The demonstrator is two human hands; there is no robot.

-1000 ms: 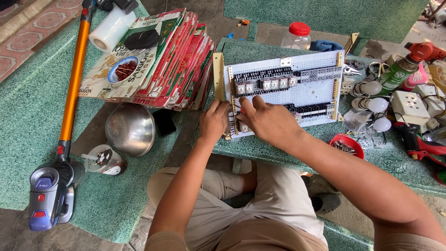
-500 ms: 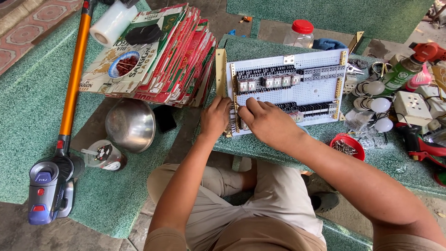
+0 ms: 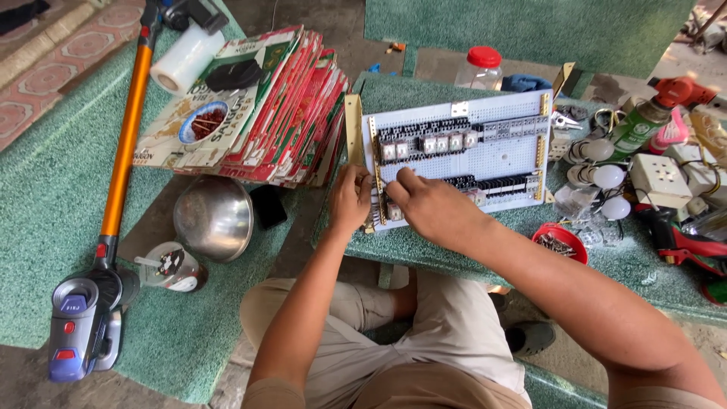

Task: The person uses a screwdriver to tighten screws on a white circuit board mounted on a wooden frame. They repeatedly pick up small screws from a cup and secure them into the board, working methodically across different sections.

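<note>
On the green tabletop [image 3: 454, 250] I pinch a small part on the white panel [image 3: 492, 163] with my right hand [image 3: 428, 204]; my left hand [image 3: 350, 201] grips its edge. A slip could flick it toward the red dish [image 3: 564, 241] beside my wrist.

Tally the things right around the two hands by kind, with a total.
Hands: 2, left hand and right hand
White perforated panel: 1
Red bowl of small metal parts: 1
Steel bowl: 1
Clear jar with red lid: 1
Cordless vacuum: 1
Total: 7
</note>
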